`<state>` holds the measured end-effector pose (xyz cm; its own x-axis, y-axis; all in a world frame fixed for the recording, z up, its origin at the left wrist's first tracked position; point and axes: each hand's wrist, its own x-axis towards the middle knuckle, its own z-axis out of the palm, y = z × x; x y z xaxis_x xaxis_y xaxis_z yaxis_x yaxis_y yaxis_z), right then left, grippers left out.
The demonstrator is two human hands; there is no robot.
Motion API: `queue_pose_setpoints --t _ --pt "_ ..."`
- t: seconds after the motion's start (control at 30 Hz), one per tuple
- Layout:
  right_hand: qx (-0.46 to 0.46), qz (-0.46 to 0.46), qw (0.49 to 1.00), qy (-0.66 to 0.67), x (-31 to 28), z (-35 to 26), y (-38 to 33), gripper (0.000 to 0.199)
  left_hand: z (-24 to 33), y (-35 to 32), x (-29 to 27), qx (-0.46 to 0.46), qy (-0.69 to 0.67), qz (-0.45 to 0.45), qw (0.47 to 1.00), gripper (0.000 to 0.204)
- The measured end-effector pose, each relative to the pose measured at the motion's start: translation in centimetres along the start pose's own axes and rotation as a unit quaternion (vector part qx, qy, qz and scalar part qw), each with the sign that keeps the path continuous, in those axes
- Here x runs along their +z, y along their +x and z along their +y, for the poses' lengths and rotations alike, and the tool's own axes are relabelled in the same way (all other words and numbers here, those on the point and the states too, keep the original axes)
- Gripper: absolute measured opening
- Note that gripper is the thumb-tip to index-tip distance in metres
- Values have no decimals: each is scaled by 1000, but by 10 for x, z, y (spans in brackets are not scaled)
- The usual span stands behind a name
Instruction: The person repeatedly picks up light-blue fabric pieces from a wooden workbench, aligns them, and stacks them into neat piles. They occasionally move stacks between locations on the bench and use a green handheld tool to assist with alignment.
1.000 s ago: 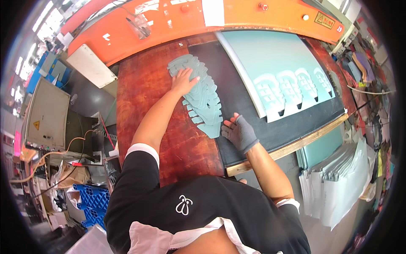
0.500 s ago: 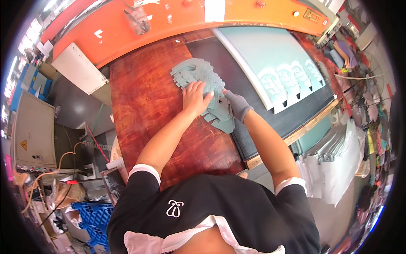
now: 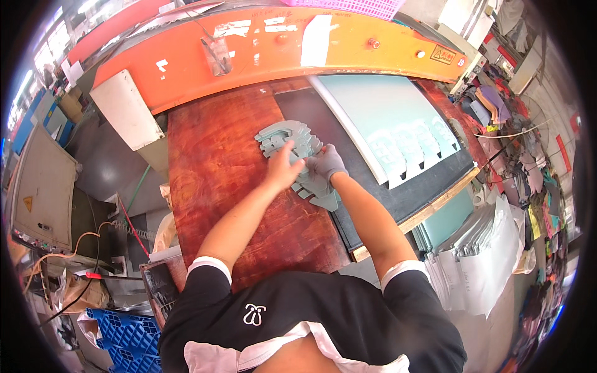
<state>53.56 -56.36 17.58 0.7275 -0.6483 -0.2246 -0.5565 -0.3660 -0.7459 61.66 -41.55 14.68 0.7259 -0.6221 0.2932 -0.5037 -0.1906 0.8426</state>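
Pressing flat on grey-green cut pieces [image 3: 298,152]: bare left hand [image 3: 283,174], gloved right hand [image 3: 324,166].

The middle of the grey-green cut piece [image 3: 297,144] is covered by the left hand [image 3: 283,172] and the gloved right hand [image 3: 324,166], so its full outline cannot be traced. The fingertips of both hands are blurred, and whether the piece is gripped or only pressed cannot be told. The near edge of the red-brown table [image 3: 217,168] is hidden behind the black-shirted torso. The orange machine beam [image 3: 280,46] is cut off at the top by the picture's rim. The cluttered shelves [image 3: 535,186] at the right are bent and too small to be made out.
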Motion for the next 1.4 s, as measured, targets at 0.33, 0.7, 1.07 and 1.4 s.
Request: queue_pose_setpoints --t 0.33,0.7,1.07,1.4 --pt "74 -57 949 301 -12 46 -37 65 -45 122 -39 -168 174 -82 967 91" --pt "79 -87 950 289 -12 13 -53 63 -54 121 -21 -164 48 -271 947 63" --pt "-187 4 982 12 -6 5 -92 74 -5 0 -26 -146 -84 -110 980 68" --pt "-447 81 874 -171 -9 33 -168 82 2 -114 -53 -4 -301 -10 954 51"
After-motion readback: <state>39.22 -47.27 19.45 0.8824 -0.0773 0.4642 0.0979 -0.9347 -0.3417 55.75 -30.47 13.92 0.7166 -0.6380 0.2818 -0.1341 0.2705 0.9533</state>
